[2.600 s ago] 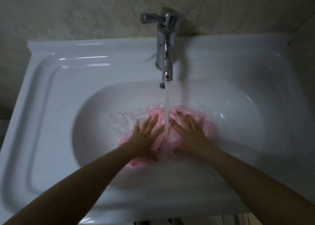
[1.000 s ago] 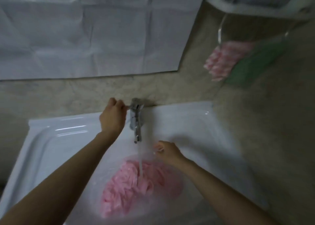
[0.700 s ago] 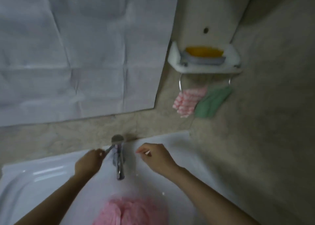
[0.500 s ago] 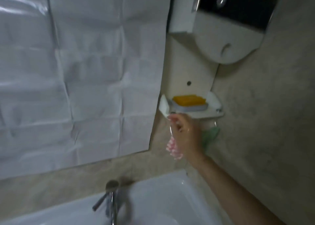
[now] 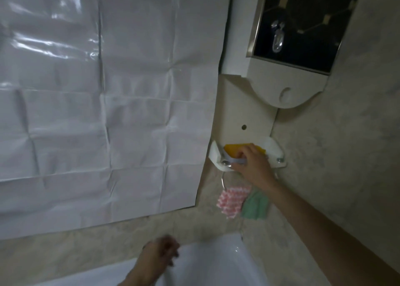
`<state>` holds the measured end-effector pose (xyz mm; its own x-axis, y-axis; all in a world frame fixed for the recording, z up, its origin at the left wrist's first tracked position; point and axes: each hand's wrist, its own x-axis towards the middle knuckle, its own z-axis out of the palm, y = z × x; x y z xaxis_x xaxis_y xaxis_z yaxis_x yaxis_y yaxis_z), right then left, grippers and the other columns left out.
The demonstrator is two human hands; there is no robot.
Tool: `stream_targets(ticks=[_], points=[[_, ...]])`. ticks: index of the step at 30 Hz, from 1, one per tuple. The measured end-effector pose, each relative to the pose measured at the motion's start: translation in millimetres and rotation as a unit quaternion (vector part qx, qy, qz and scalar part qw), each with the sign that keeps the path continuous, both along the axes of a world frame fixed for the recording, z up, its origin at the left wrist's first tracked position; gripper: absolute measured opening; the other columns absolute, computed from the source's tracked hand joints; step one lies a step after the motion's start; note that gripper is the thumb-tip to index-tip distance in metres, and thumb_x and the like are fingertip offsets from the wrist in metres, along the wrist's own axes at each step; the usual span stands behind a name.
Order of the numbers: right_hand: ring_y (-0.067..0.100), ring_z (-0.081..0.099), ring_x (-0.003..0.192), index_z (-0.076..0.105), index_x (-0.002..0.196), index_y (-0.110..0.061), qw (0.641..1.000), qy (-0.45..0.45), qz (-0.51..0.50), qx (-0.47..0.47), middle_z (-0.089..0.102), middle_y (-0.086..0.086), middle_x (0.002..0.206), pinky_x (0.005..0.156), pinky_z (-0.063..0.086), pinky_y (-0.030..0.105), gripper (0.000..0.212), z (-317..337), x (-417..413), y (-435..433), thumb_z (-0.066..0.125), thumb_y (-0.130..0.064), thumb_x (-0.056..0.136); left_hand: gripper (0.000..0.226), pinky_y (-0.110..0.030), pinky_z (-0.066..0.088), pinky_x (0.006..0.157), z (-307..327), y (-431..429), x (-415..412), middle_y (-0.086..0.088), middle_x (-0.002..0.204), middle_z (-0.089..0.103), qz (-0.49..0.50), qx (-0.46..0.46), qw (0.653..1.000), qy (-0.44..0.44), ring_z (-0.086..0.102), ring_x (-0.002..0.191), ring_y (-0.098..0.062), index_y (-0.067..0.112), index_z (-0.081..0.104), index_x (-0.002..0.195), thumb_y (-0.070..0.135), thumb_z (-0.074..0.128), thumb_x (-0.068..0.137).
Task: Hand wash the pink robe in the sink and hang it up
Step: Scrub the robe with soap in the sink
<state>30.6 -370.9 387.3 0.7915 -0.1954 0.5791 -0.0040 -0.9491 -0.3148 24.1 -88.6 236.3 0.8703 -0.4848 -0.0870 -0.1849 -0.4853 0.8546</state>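
Observation:
The pink robe is out of view below the frame. My right hand reaches up to the white wall soap dish, its fingers curled over the orange soap bar and its thumb under the dish's front edge. My left hand is low at the back rim of the white sink. It is blurred, with its fingers curled round the faucet handle, and it hides the faucet.
A pink-checked cloth and a green cloth hang from a ring under the soap dish. A creased white sheet covers the wall on the left. A cabinet with a dark mirror hangs at the upper right.
The view has swung up from the sink to the wall. My right hand rose from the robe to the soap dish and now covers the soap. My left hand went to the faucet handle.

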Motion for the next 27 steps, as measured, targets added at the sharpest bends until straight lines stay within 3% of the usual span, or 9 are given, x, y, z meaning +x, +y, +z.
stream_targets(ticks=[5, 9, 13, 17, 19, 21, 23, 25, 27], points=[[0.025, 0.054, 0.079, 0.047, 0.083, -0.018, 0.996, -0.024, 0.012, -0.09, 0.044, -0.002, 0.093, 0.062, 0.043, 0.034, 0.044, -9.2, -17.8, -4.9, 0.083, -0.007, 0.061, 0.017, -0.022, 0.049, 0.052, 91.6, -55.7, 2.9, -0.002, 0.08, 0.069, -0.044, -0.218, 0.975, 0.007, 0.062, 0.059, -0.01, 0.011, 0.061, 0.089, 0.017, 0.048, 0.097], [0.032, 0.054, 0.069, 0.049, 0.077, -0.009, 0.972, -0.122, 0.019, -0.202, 0.048, 0.009, 0.088, 0.051, 0.047, 0.038, 0.022, -15.4, -39.6, -6.3, 0.066, -0.002, 0.066, 0.035, -0.033, 0.055, 0.079, 139.4, -88.2, 3.9, -0.018, 0.104, 0.066, -0.072, -0.252, 0.956, 0.13, 0.064, 0.083, -0.023, 0.005, 0.056, 0.108, 0.036, 0.042, 0.099], [0.026, 0.048, 0.083, 0.05, 0.08, -0.006, 0.921, -0.19, 0.077, -0.331, 0.042, 0.007, 0.093, 0.055, 0.051, 0.033, 0.006, -40.2, -90.5, 8.6, 0.051, -0.009, 0.075, 0.055, -0.038, 0.055, 0.081, 128.8, -97.8, -6.0, -0.019, 0.112, 0.064, -0.111, -0.334, 0.888, 0.296, 0.066, 0.094, -0.029, 0.007, 0.051, 0.117, 0.054, 0.032, 0.096], [0.02, 0.057, 0.095, 0.052, 0.093, -0.011, 0.923, -0.064, 0.164, -0.341, 0.048, -0.001, 0.1, 0.072, 0.052, 0.026, 0.011, -87.7, -128.7, 30.2, 0.042, -0.013, 0.099, 0.054, -0.042, 0.056, 0.076, 73.7, -80.9, -16.4, -0.014, 0.099, 0.071, -0.091, -0.36, 0.844, 0.387, 0.069, 0.088, -0.027, 0.011, 0.059, 0.112, 0.053, 0.027, 0.097], [0.018, 0.059, 0.096, 0.056, 0.101, -0.016, 0.951, 0.041, 0.181, -0.246, 0.05, -0.01, 0.106, 0.08, 0.048, 0.021, 0.02, -115.9, -141.3, 40.4, 0.038, -0.025, 0.102, 0.049, -0.043, 0.056, 0.078, 37.6, -69.2, -24.2, -0.014, 0.104, 0.07, -0.047, -0.334, 0.859, 0.384, 0.068, 0.089, -0.027, 0.01, 0.059, 0.117, 0.047, 0.031, 0.098], [0.012, 0.057, 0.091, 0.05, 0.105, -0.021, 0.972, 0.067, 0.184, -0.131, 0.055, -0.006, 0.106, 0.081, 0.046, 0.02, 0.02, -147.5, -148.4, 53.2, 0.05, -0.007, 0.091, 0.038, -0.038, 0.058, 0.07, -3.0, -53.8, -33.0, -0.01, 0.101, 0.071, 0.003, -0.312, 0.891, 0.331, 0.069, 0.085, -0.021, 0.014, 0.061, 0.113, 0.038, 0.035, 0.099], [0.002, 0.057, 0.092, 0.047, 0.102, -0.029, 0.981, 0.078, 0.139, 0.109, 0.058, -0.009, 0.104, 0.082, 0.046, 0.019, 0.037, -176.5, -150.6, 71.0, 0.055, 0.001, 0.082, 0.031, -0.036, 0.058, 0.069, -42.7, -38.1, -42.1, -0.008, 0.101, 0.069, 0.035, -0.294, 0.913, 0.282, 0.069, 0.085, -0.018, 0.014, 0.059, 0.109, 0.034, 0.037, 0.1], [0.005, 0.057, 0.097, 0.046, 0.111, -0.031, 0.944, 0.096, 0.06, 0.311, 0.053, -0.009, 0.116, 0.082, 0.048, 0.025, 0.034, -195.7, -138.9, 91.3, 0.064, -0.014, 0.087, 0.03, -0.039, 0.057, 0.073, -75.3, -25.9, -52.4, -0.012, 0.11, 0.062, 0.052, -0.269, 0.925, 0.263, 0.066, 0.09, -0.019, 0.012, 0.049, 0.118, 0.034, 0.038, 0.099], [0.015, 0.053, 0.109, 0.04, 0.131, -0.021, 0.897, 0.193, -0.022, 0.396, 0.043, -0.002, 0.134, 0.087, 0.045, 0.027, 0.056, -214.9, -119.6, 106.6, 0.068, -0.036, 0.085, 0.026, -0.03, 0.056, 0.065, -97.1, -20.8, -65.2, -0.009, 0.104, 0.059, 0.068, -0.252, 0.933, 0.248, 0.066, 0.081, -0.009, 0.013, 0.042, 0.119, 0.03, 0.037, 0.1]])
